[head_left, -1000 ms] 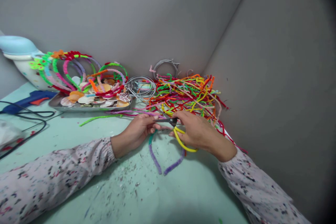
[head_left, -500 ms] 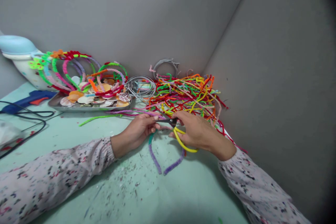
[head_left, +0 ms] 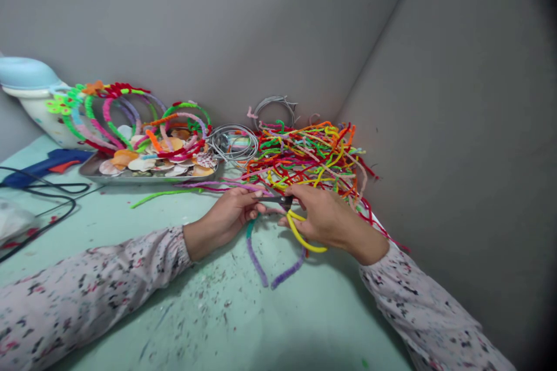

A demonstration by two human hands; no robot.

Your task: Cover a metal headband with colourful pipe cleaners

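Observation:
Scissors point(head_left: 304, 239) with yellow handles and dark blades are in my right hand point(head_left: 333, 217). Their blades point left and slightly apart, toward the fingertips of my left hand point(head_left: 226, 217). My left hand is closed, pinching the top of a headband point(head_left: 256, 261) wrapped in fuzzy pipe cleaner. Purple and teal show on the headband, with pale pink at its top, and its two ends hang toward me. Exactly what lies between the blades is too small to make out. Loose pink and purple pipe cleaners point(head_left: 209, 185) lie just behind the left hand.
A heap of coloured pipe cleaners point(head_left: 313, 156) lies behind my right hand. To the left stands a metal tray point(head_left: 148, 179) with shells point(head_left: 141, 164) and finished headbands point(head_left: 108, 110). Farther left are a blue glue gun point(head_left: 35, 168), its black cable point(head_left: 69, 197) and a light-blue-lidded container point(head_left: 30, 75). Grey wire coils point(head_left: 237, 142) sit behind.
Both hands stay almost in place. The scissors and right hand have shifted very slightly to the left.

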